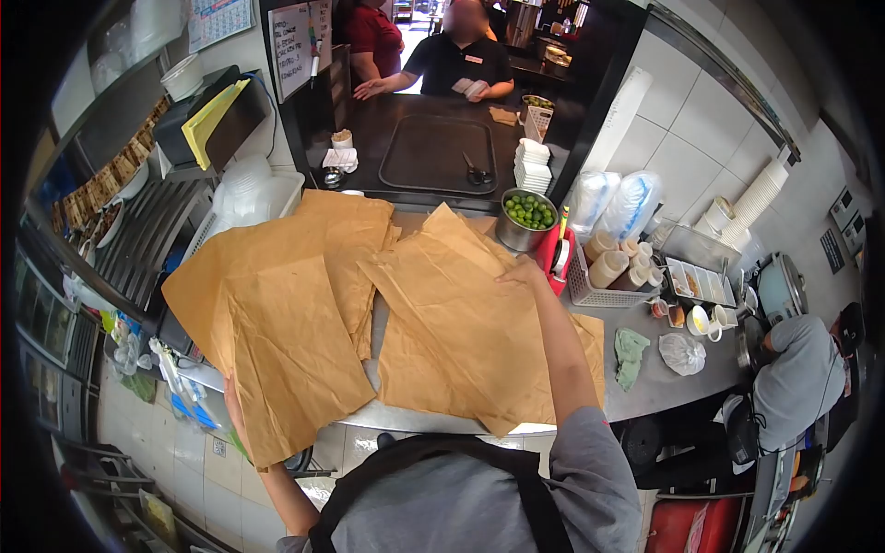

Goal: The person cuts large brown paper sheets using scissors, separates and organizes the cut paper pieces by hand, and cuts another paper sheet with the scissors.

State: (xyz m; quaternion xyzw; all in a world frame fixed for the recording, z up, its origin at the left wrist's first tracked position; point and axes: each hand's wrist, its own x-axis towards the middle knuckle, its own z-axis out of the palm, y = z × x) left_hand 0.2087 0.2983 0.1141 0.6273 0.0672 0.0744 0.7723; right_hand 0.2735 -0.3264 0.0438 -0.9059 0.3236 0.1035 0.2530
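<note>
Large creased sheets of brown paper cover the middle of the metal counter. My left hand [232, 394] grips the outer edge of the left brown paper sheet [295, 346], which is raised and folded over; most of its fingers are hidden by the paper. My right hand [525, 275] is closed at the upper right edge of the right brown paper sheet [466, 332]. Another brown paper sheet [346, 221] lies behind, partly covered by the left one. A metal pot of green limes [529, 212] and a red tape dispenser [556, 253] stand just beyond my right hand.
Past the pass-through window, a dark tray [438, 152] holds a black utensil. At right are a basket of bottles [608, 272], a green cloth [631, 358] and a plastic bag [682, 354]. One co-worker [800, 382] bends at far right; a person [466, 64] stands beyond the window.
</note>
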